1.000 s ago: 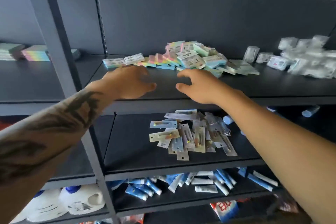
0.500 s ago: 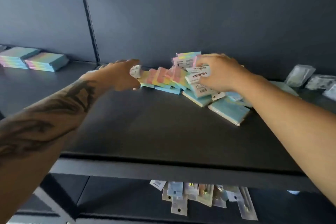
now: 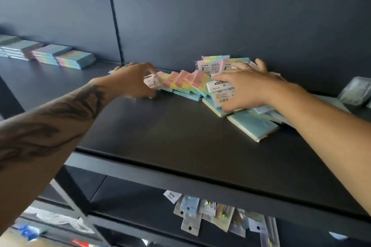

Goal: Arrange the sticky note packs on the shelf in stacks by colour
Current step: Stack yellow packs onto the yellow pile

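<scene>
On the dark shelf (image 3: 180, 132), the left hand (image 3: 132, 82) curls its fingers round a white-labelled sticky note pack (image 3: 152, 81) at the left end of the jumbled pile of sticky note packs (image 3: 188, 84); the right hand (image 3: 247, 88) pinches another labelled pack (image 3: 220, 92) against the heap, fingers spread
</scene>
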Available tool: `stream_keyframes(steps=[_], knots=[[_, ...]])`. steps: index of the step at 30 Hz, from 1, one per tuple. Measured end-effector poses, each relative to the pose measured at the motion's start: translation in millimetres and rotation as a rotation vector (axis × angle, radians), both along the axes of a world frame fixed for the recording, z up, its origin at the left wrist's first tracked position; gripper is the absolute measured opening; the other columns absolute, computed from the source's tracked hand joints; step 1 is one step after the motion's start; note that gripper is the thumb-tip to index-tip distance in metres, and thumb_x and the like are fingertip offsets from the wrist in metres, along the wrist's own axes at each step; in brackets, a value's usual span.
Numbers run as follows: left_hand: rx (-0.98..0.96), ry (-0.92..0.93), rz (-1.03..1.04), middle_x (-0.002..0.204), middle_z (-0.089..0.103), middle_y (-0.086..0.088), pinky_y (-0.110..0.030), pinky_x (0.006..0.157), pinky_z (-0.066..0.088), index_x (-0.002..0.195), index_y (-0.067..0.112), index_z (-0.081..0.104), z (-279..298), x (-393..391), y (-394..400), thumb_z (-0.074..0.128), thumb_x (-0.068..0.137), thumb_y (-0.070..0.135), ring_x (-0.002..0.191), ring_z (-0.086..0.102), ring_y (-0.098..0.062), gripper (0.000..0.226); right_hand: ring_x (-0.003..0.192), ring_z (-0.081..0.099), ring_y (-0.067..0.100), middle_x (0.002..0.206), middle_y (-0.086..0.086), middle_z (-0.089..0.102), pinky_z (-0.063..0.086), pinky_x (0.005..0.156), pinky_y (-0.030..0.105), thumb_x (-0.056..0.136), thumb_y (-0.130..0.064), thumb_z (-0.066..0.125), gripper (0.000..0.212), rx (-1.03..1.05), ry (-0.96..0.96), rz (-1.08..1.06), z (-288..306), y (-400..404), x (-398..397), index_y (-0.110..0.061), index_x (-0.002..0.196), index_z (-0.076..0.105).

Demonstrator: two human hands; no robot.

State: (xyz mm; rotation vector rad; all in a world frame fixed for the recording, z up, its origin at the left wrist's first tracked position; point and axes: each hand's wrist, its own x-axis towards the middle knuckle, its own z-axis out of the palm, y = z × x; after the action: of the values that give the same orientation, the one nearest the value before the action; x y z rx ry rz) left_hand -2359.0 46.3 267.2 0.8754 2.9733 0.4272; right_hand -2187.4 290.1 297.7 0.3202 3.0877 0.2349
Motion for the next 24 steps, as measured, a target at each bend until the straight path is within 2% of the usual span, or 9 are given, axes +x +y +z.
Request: stream_keyframes(steps=[3,7,10,11,13,17,20,22,24], knots=[[-0.010,0.036,0.026,0.133,0.055,-0.006,-0.044,0.102,0.047,0.142,0.034,0.050,3,21,-3,0.085,0.057,0.059,0.119,0.055,-0.030,0.095,0.152,0.021,0.017,0.156,-0.007,0.043,0.005,0.121,0.057,0.071,-0.064,0.069,0.089,0.023,0.065,0.074,-6,10,-6,-0.046,0.152,0.036],[-0.018,0.075,0.042,0.142,0.050,-0.004,-0.039,0.106,0.043,0.147,0.031,0.049,3,54,-15,0.089,0.065,0.051,0.131,0.047,-0.029,0.094,0.138,0.042,0.025,0.142,-0.005,0.058,0.029,0.113,0.051,0.061,-0.073,0.058,0.085,-0.024,0.178,0.187,-12,-1,-6,-0.044,0.141,0.051],[-0.027,0.050,0.057,0.145,0.049,-0.002,-0.034,0.099,0.038,0.148,0.028,0.048,4,85,-35,0.088,0.072,0.045,0.130,0.045,-0.026,0.088,0.115,0.059,0.020,0.122,-0.008,0.066,0.046,0.097,0.036,0.072,-0.063,0.071,0.071,-0.348,0.232,0.271,-17,-26,-2,-0.040,0.138,0.059],[-0.025,0.041,0.068,0.147,0.049,-0.001,-0.033,0.098,0.038,0.149,0.030,0.047,4,96,-45,0.088,0.072,0.044,0.130,0.047,-0.026,0.088,0.110,0.060,0.015,0.116,-0.011,0.067,0.046,0.092,0.032,0.076,-0.058,0.073,0.063,-0.448,0.240,0.310,-19,-36,-1,-0.038,0.135,0.062],[-0.023,0.024,0.093,0.148,0.052,0.001,-0.035,0.100,0.039,0.150,0.032,0.045,4,118,-72,0.088,0.073,0.046,0.130,0.050,-0.025,0.089,0.105,0.063,0.011,0.110,-0.013,0.071,0.049,0.089,0.031,0.077,-0.058,0.070,0.054,-0.568,0.250,0.372,-22,-63,-1,-0.037,0.126,0.070],[-0.082,0.035,0.136,0.143,0.057,0.001,-0.038,0.100,0.044,0.150,0.029,0.044,6,153,-143,0.087,0.073,0.050,0.124,0.053,-0.026,0.091,0.099,0.066,0.006,0.100,-0.015,0.073,0.051,0.085,0.032,0.070,-0.069,0.060,0.055,-0.689,0.188,0.442,-25,-133,-3,-0.037,0.112,0.076],[-0.126,0.001,0.184,0.132,0.059,0.004,-0.037,0.088,0.048,0.145,0.032,0.046,4,168,-217,0.087,0.068,0.055,0.114,0.055,-0.024,0.090,0.096,0.067,0.004,0.099,-0.015,0.075,0.054,0.093,0.040,0.069,-0.074,0.059,0.057,-0.705,0.134,0.512,-29,-206,-3,-0.038,0.108,0.076],[-0.164,-0.037,0.219,0.127,0.058,0.009,-0.035,0.080,0.050,0.142,0.035,0.046,0,174,-272,0.085,0.063,0.062,0.111,0.055,-0.021,0.091,0.093,0.068,0.007,0.095,-0.011,0.075,0.055,0.093,0.044,0.068,-0.074,0.057,0.059,-0.686,0.103,0.564,-33,-260,-4,-0.035,0.108,0.076],[-0.201,-0.029,0.247,0.127,0.059,0.007,-0.036,0.086,0.050,0.140,0.034,0.047,-8,180,-333,0.081,0.061,0.067,0.111,0.055,-0.020,0.092,0.092,0.068,0.013,0.094,-0.005,0.074,0.055,0.092,0.047,0.067,-0.074,0.057,0.060,-0.647,0.056,0.627,-38,-320,-9,-0.034,0.107,0.074]])
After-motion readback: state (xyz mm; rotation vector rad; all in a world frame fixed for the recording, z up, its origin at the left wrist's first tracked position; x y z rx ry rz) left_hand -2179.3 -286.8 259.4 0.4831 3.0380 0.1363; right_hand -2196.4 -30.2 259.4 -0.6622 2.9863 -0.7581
